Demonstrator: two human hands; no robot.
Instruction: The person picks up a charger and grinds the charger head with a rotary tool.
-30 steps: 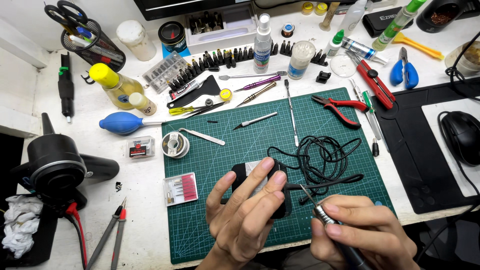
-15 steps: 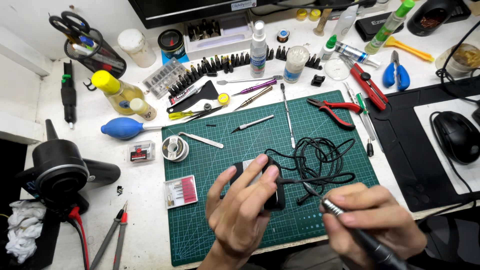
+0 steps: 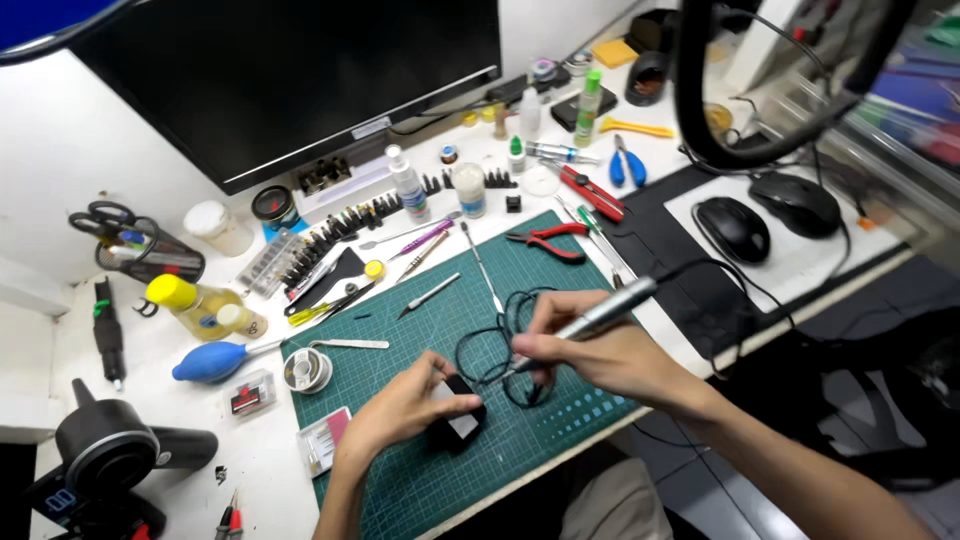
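view has swung left since earlier; left hand (image 3: 410,405) fingers clamping small black box (image 3: 458,420) steady, right hand (image 3: 600,352) fingers gripping pen tool (image 3: 580,328) w/ tip angling at it.

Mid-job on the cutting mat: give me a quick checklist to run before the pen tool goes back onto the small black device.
1. Left hand steadies the small black device on the green cutting mat: ok.
2. Right hand grips the pen tool pencil-style, tip toward the device: ok.
3. Tip on the right spot: cannot tell, too small to see.
4. Black cable out of the way: not ok, it loops right beside the tip and under the right hand.
5. Loose tools away from the hands: ok, red pliers and craft knife lie further up the mat.
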